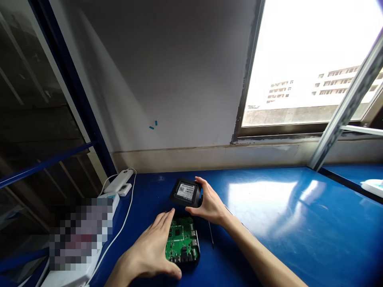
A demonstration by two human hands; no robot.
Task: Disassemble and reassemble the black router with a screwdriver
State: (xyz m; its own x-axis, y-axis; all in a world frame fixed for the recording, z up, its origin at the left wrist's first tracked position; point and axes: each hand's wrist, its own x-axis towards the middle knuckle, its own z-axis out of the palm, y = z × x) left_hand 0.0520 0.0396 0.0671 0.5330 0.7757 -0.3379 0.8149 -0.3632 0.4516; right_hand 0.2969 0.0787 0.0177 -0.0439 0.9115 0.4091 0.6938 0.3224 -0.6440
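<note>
A black square cover (186,192) with a white printed label is held up over the blue table by my right hand (209,203), thumb and fingers gripping its right side. Below it lies a green circuit board (181,239) in a black casing, with metal ports along its right and lower edges. My left hand (152,245) spans the left side of the board, fingers stretched and thumb apart at the lower edge; the palm hides part of the board. Whether it touches the casing cannot be made out. A thin metal rod (211,234) lies right of the board.
On the left of the blue table (143,199) are a white power strip (115,199), a white adapter (119,181) and a white cable (128,211). A metal shelf post (344,103) rises at the right, by the window. A wall borders the back.
</note>
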